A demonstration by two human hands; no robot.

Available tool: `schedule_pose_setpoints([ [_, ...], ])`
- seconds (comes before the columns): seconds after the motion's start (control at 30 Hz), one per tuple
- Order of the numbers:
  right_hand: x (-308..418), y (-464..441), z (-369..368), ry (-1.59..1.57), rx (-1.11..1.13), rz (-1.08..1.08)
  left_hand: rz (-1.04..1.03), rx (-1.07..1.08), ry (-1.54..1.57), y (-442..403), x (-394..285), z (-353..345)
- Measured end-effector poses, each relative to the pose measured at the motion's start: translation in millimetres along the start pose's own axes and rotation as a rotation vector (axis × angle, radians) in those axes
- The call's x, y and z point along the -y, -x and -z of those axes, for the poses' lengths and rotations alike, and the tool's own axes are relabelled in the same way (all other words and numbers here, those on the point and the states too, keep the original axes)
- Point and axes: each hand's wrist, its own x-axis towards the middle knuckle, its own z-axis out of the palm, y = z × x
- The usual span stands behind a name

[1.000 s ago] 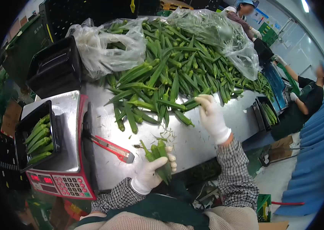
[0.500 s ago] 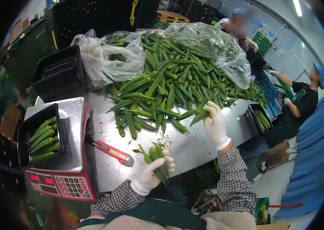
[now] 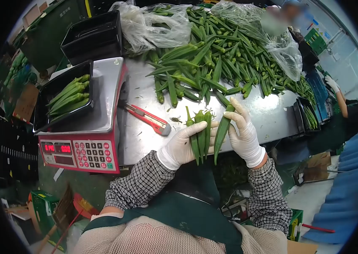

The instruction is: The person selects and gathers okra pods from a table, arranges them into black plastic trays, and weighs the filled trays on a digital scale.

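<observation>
My left hand (image 3: pixel 183 146), in a white glove, is wrapped round several okra pods (image 3: pixel 201 134), held side by side with their stems up. Close to its right, my right hand (image 3: pixel 245 137), also gloved, pinches one long okra pod (image 3: pixel 222 132) that hangs tip down. Beyond both hands a large pile of okra (image 3: pixel 229 55) covers the back of the metal table (image 3: pixel 141 95). A red box cutter (image 3: pixel 147 119) lies left of the hands. Further left, a black tray (image 3: pixel 43 111) with okra in it rests on the red scale (image 3: pixel 117 91).
Stacked empty black trays (image 3: pixel 92 40) stand behind the scale. Clear plastic bags (image 3: pixel 155 27) lie on the pile. Another black tray (image 3: pixel 300 116) with okra is at the table's right end. Two other people work at the back right, near a blue crate (image 3: pixel 316 89).
My right hand has picked up an okra pod from the pile and brought it beside my left hand. My left hand has risen with its pods. The view has shifted.
</observation>
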Motion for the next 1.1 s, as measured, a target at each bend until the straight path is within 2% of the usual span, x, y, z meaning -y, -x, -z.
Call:
schedule_pose_setpoints([
  [0.1, 4, 3, -6, -0.027, 0.025, 0.018, -0.009, -0.117, -0.056, 4, 0, -16],
  [0.23, 8, 4, -8, -0.027, 0.106, 0.044, 0.002, -0.141, -0.057, 8, -2, -8],
  [0.3, 25, -3, -9, 0.003, 0.133, 0.14, -0.054, -0.219, -0.108, 13, 3, -15],
  [0.33, 32, -4, -10, -0.024, 0.16, 0.143, -0.138, -0.193, -0.189, 16, 5, -22],
  [0.37, 35, -6, -11, -0.039, 0.113, 0.179, -0.226, -0.172, -0.278, 25, 5, -29],
  [0.43, 39, -11, -14, -0.064, 0.019, 0.252, -0.32, -0.28, -0.432, 52, 7, -53],
  [0.47, 36, -7, -17, -0.095, -0.032, 0.179, -0.308, -0.25, -0.468, 71, 3, -68],
  [0.5, 30, -4, -21, -0.124, -0.04, 0.088, -0.38, -0.217, -0.608, 90, -4, -86],
  [0.57, 18, 2, -29, -0.124, -0.043, 0.07, -0.619, -0.329, -0.973, 135, -20, -127],
  [0.63, 10, 11, -32, -0.111, 0.032, 0.046, -0.873, -0.32, -1.605, 164, -70, -157],
  [0.7, 6, 16, -32, -0.092, 0.053, 0.016, -1.216, -0.8, -1.977, 183, -104, -166],
  [0.77, 2, 21, -31, -0.072, 0.066, -0.023, -1.096, -1.048, -2.35, 200, -160, -163],
  [0.83, 0, 22, -30, -0.073, 0.046, -0.038, -0.827, -1.089, -2.565, 208, -201, -152],
  [0.9, -1, 23, -29, -0.071, 0.04, -0.036, -0.114, -1.076, -2.372, 211, -220, -152],
  [0.97, 0, 24, -28, -0.061, 0.043, -0.043, -0.114, -0.982, -2.383, 216, -228, -147],
  [1.03, -2, 25, -24, -0.03, 0.066, -0.041, -0.294, -0.987, -2.477, 220, -237, -159],
  [1.1, -7, 27, -22, -0.036, 0.072, -0.057, -0.533, -0.993, -2.266, 221, -236, -179],
])
